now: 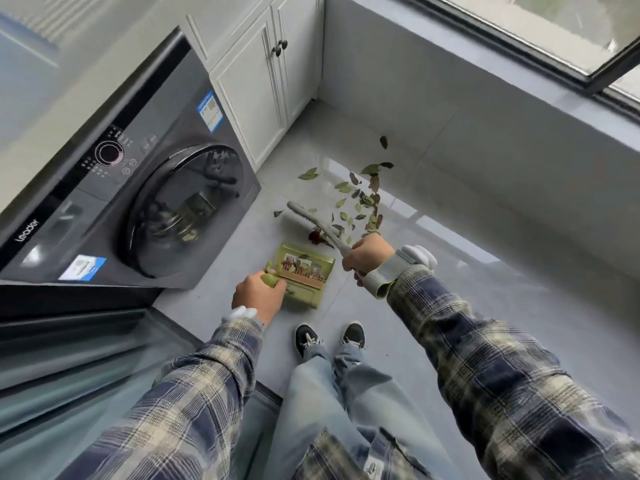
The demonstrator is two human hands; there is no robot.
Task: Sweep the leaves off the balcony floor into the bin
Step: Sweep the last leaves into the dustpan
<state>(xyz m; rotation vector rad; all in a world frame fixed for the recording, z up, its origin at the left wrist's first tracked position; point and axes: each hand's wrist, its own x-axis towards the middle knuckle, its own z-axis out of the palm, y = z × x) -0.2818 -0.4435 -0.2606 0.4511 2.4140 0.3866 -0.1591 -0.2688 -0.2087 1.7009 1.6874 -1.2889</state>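
Observation:
Several green and brown leaves (360, 199) lie scattered on the pale tiled floor, a few paces ahead of my feet. My right hand (367, 252) grips the handle of a grey broom (313, 220), whose head reaches left toward a dark red leaf (316, 236). My left hand (258, 294) holds the handle of a green dustpan (306, 271) that rests on the floor just in front of my shoes. The pan's mouth faces the leaves, and some debris shows inside it. No bin is in view.
A dark front-loading washing machine (138, 202) stands close on the left. White cabinets (263, 88) fill the far corner. A low grey wall (485, 140) under a window runs along the right. A glass door track (69, 358) lies at lower left.

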